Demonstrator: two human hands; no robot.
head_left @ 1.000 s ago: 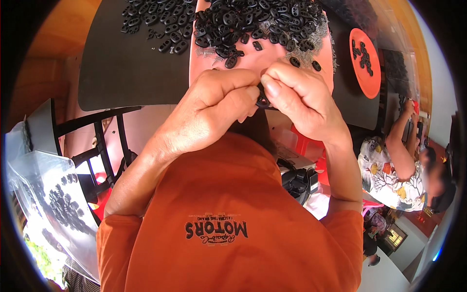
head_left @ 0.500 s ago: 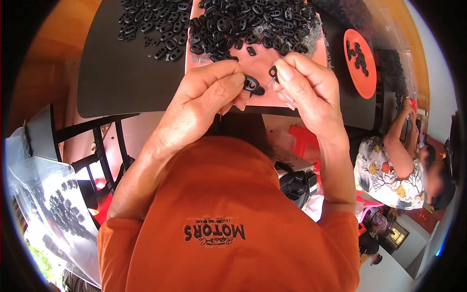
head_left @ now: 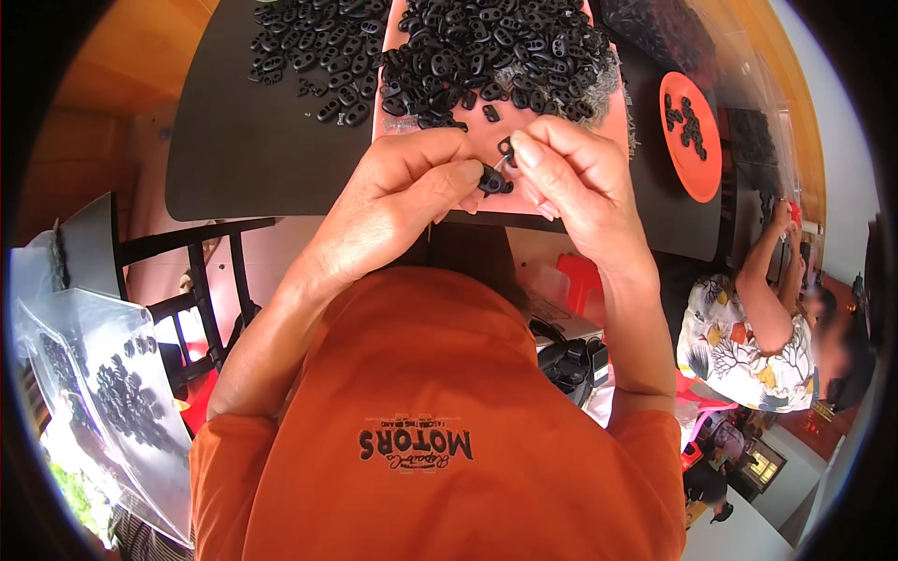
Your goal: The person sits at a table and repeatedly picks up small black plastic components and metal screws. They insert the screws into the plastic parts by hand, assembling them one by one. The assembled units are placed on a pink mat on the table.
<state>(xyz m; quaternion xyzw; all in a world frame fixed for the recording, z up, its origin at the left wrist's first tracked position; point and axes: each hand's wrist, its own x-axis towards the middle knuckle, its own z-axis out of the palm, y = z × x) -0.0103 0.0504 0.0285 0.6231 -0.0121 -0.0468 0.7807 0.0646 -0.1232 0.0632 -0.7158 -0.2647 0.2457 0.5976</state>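
Note:
My left hand [head_left: 407,182] pinches a black plastic cord lock body [head_left: 493,179] between thumb and forefinger, above the near end of a pink tray [head_left: 613,134]. Close beside it, my right hand [head_left: 578,178] has a smaller black cord lock plunger [head_left: 507,147] in a pinch, with a thin metal spring [head_left: 502,161] at its lower side. The spring reaches toward the body; whether it sits inside cannot be made out. Beyond both hands, a heap of black cord lock parts [head_left: 486,42] covers the tray's far part, with loose springs [head_left: 603,92] at its right.
More black parts [head_left: 323,47] lie on the dark table [head_left: 253,168] at the left. An orange plate [head_left: 700,182] with several black pieces stands at the right. A black chair frame [head_left: 201,280] is at the left, and another person [head_left: 748,346] sits at the right.
My right hand has come left and slightly down, bringing the plunger and spring up to the body. The body in my left hand has turned. The whole view has shifted a little.

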